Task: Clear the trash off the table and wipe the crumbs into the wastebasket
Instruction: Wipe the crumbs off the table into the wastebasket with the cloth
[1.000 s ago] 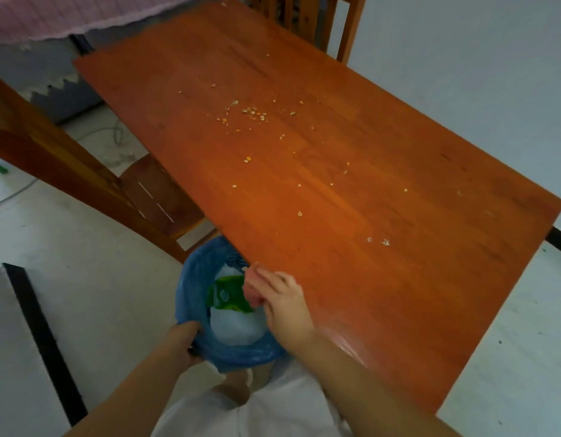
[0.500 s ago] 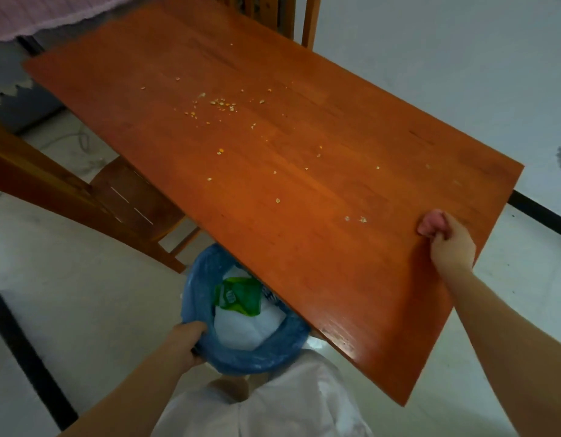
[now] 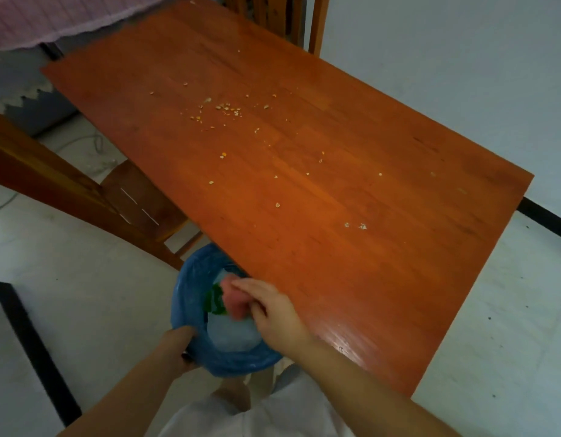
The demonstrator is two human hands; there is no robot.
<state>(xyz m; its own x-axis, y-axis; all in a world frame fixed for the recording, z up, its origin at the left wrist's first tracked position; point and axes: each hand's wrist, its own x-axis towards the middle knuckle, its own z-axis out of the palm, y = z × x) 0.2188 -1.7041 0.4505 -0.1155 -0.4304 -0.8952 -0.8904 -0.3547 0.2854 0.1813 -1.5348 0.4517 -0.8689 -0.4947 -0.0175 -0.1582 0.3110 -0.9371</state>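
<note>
No readable writing anywhere; green label [image 3: 214,302] on a white item inside the wastebasket [image 3: 190,294] is too blurred to read. Half a second ago the right hand [image 3: 274,313] was at the far right edge of the tabletop [image 3: 383,263] with the pink cloth [image 3: 236,299]; now it is back at the near edge, over the wastebasket mouth, same spot as a second ago. Crumbs [image 3: 228,110] look unmoved: main cluster mid-tabletop, scattered bits toward the right, two paler bits near the right end. Right hand: fingers curled round the pink cloth, pinching it, forearm coming in from lower right, hand motion-blurred. Left hand [image 3: 181,345] grips the near rim of the wastebasket, fingers wrapped over the blue liner, same hold as before. Wastebasket sits just below the tabletop's near edge, partly tucked under it. Wooden chair [image 3: 137,200] to the left, second chair [image 3: 304,20] at the far end, white floor [image 3: 67,279] below.
</note>
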